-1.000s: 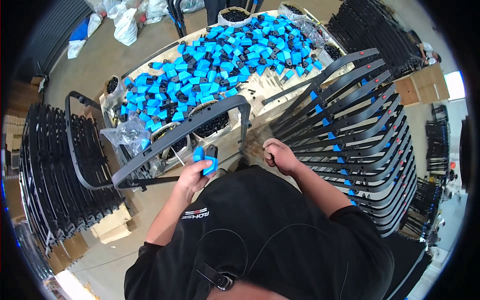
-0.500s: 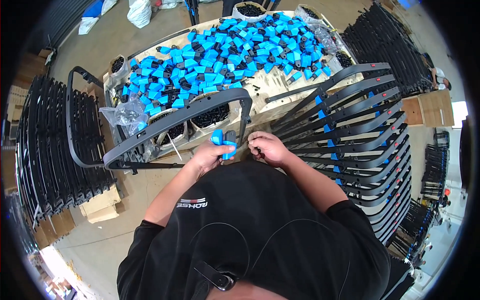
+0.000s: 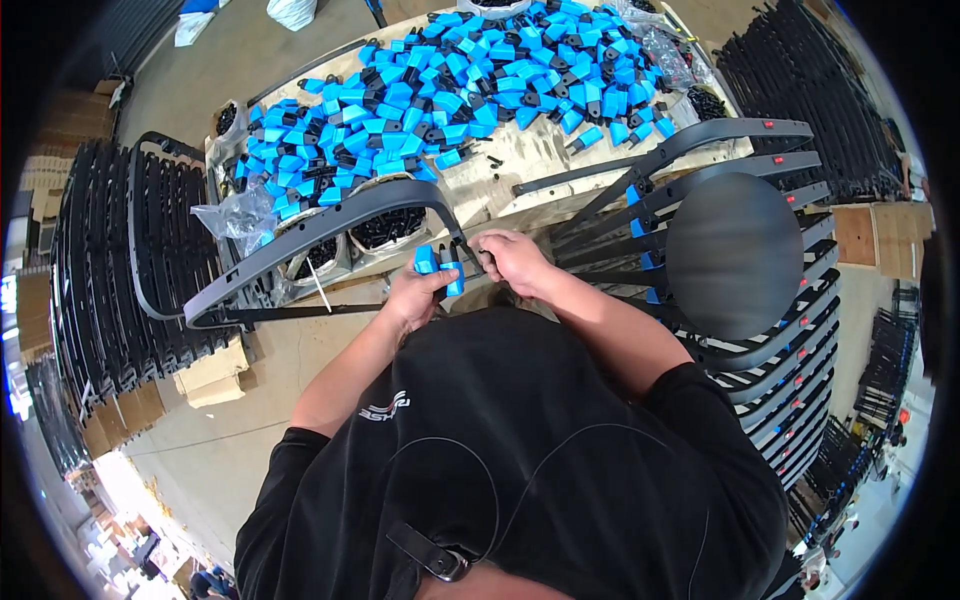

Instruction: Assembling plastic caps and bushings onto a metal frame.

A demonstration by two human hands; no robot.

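— Grip status, left hand (image 3: 415, 295): what is held?

— Two blue clips (image 3: 438, 265) are pinched between the fingers, just in front of the chest. The clips are held against the near end of a curved black frame (image 3: 330, 225), which is laid across the near edge of the counter (image 3: 520, 165).

— And the right hand (image 3: 512, 258)?

— Its fingers are pressed together around a small dark part, just right of the blue clips. What that part is cannot be told. Both hands are nearly touching.

— What is found on the counter?

— A large heap of blue clips (image 3: 470, 70) is spread over its far half. Bowls of small black parts (image 3: 385, 228) are set under the frame's arc, with a clear plastic bag (image 3: 235, 215) at the left.

— Surroundings?

— Finished frames are stacked at the right (image 3: 760, 330), several fitted with blue clips. Bare black frames are racked on the left (image 3: 110, 270).
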